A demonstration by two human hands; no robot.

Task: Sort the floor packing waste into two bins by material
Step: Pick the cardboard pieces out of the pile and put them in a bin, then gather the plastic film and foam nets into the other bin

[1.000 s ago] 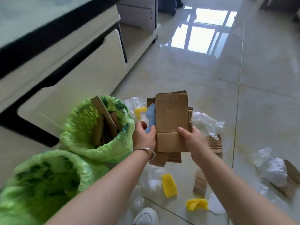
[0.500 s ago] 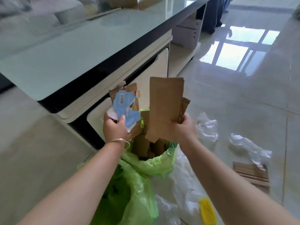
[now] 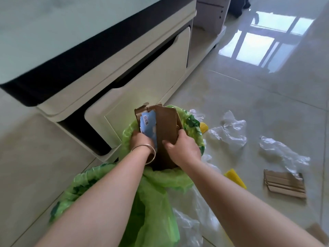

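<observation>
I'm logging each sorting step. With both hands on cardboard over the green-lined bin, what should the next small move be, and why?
Probably push down and release: the left hand and right hand hold cardboard pieces standing half inside the bin, tops above its rim.

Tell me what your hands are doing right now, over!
Left hand grip on blue-printed card; right hand grip on brown cardboard. Both going into green-bagged bin. Nothing blocking. Over.

Cardboard pieces [image 3: 167, 129]: matt brown, one faced with glossy blue printed paper. Bin liner [image 3: 160, 177]: thin translucent green plastic, crinkled. Right of it, plastic film [image 3: 229, 131]: clear, shiny, crumpled. Floor [image 3: 267, 90]: polished, mirror-glossy tile. Bracelet [image 3: 147, 148]: smooth bright metal.
</observation>
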